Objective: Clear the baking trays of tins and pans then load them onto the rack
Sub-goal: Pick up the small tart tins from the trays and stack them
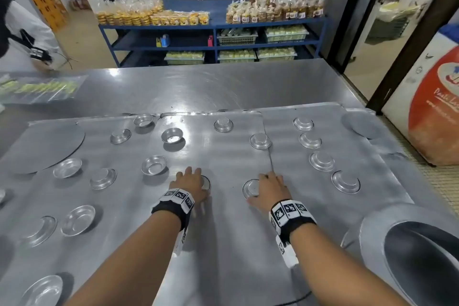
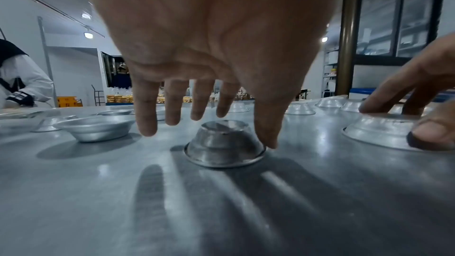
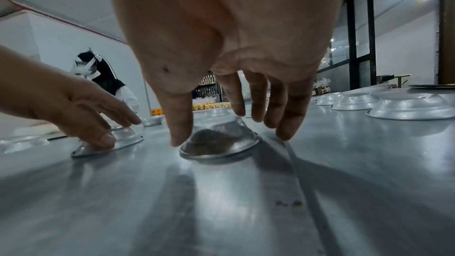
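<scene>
Two flat metal baking trays lie side by side, the left tray point(image 1: 223, 243) and the right tray point(image 1: 372, 146), dotted with several small round tins, some upright, some upside-down. My left hand point(image 1: 190, 182) spreads over an upside-down tin point(image 1: 206, 182) point(image 2: 225, 143); the thumb point(image 2: 268, 137) touches its rim and the fingers point(image 2: 147, 116) hang straight above the tray. My right hand point(image 1: 269, 189) straddles another upside-down tin point(image 1: 249, 189) point(image 3: 219, 143) near the seam between the trays. Its thumb point(image 2: 433, 135) presses the tin's wall and its fingers rest on top.
A large deep round pan point(image 1: 409, 256) stands at the front right. Flat metal discs lie at the far left point(image 1: 44, 146) and far right point(image 1: 357, 124). Another person point(image 1: 15, 32) works at the table's left end. Blue shelves point(image 1: 213, 25) of packed goods stand behind.
</scene>
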Motion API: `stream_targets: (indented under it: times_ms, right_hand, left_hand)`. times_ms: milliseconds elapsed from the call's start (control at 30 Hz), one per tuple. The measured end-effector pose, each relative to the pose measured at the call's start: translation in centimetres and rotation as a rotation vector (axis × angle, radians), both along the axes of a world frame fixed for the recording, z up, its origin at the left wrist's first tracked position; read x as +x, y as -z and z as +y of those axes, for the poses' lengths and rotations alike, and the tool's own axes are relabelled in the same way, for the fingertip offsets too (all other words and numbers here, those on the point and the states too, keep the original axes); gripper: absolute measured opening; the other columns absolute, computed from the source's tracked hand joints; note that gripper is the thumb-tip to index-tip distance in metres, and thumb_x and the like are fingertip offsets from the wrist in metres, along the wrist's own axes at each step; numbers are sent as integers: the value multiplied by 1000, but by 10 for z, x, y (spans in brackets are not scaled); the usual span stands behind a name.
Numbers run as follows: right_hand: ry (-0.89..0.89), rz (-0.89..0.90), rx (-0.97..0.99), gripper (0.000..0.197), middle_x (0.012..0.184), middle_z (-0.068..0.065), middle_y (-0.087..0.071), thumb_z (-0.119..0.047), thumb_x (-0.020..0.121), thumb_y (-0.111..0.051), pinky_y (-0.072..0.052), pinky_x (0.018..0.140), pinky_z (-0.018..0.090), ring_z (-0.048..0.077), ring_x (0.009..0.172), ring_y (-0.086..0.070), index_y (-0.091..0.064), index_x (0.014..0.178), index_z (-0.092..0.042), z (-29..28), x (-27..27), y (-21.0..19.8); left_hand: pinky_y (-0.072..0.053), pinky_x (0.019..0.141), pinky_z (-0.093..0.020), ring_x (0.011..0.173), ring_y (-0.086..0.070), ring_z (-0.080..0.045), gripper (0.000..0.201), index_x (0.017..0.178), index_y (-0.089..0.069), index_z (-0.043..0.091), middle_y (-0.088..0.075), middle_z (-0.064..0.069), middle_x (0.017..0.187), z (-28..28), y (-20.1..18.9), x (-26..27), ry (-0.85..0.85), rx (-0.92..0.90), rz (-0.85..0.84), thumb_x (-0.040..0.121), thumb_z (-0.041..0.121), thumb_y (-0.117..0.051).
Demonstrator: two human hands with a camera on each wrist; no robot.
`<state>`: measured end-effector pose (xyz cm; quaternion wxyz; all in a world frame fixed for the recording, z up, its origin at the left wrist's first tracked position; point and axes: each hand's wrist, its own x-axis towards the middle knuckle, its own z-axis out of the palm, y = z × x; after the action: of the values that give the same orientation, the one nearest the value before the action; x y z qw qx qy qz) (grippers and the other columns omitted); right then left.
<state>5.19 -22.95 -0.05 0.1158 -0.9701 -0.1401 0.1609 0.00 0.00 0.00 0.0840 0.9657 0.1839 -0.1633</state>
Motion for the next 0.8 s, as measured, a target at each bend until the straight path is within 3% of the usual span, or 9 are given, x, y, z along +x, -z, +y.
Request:
stream_targets:
  times_ms: [133,233,367,533,667,800]
  right_hand:
    - [-12,-21,-43,64,128,3,-49,-51,71,-71,-43,94,38,28,122,-41,-55,126,-21,3,2,3]
    - [1,-56,-26,60,125,1,-52,-47,72,-72,-44,93,35,26,121,-44,-56,123,-21,5,1,4]
    - [22,-120,33,53,122,1,-54,-37,74,-73,-45,93,33,24,119,-46,-54,120,-20,7,-9,1]
    - [73,-149,141,53,122,0,-53,-37,75,-74,-45,95,32,24,120,-44,-52,121,-21,6,-31,-5]
    - [133,-122,233,71,131,-1,-45,-35,74,-78,-43,99,32,24,126,-39,-45,136,-23,2,-58,-12]
    - [173,-163,360,73,130,-4,-42,-36,73,-80,-41,101,28,21,122,-42,-47,136,-24,-2,-93,-21]
  left_hand:
    - [-48,96,-40,122,-48,-32,57,129,-52,17,-53,-8,127,3,0,8,14,-10,53,84,47,-67]
    - [-49,86,-34,114,-53,-31,45,116,-57,17,-56,-7,120,1,-1,12,21,-23,53,80,41,-69]
    - [-52,85,-35,113,-58,-31,46,121,-55,15,-56,-9,122,-9,-7,13,94,64,58,84,39,-65]
    - [-52,89,-38,115,-58,-31,46,124,-54,16,-56,-8,121,-24,-14,1,174,124,33,86,42,-56]
    - [-49,86,-39,109,-57,-31,44,121,-53,17,-55,-9,118,-20,-28,-23,168,-13,-80,91,48,-44]
    - [-44,75,-35,90,-62,-32,35,96,-60,17,-62,-6,89,-22,-36,-64,69,-344,-286,97,42,-36]
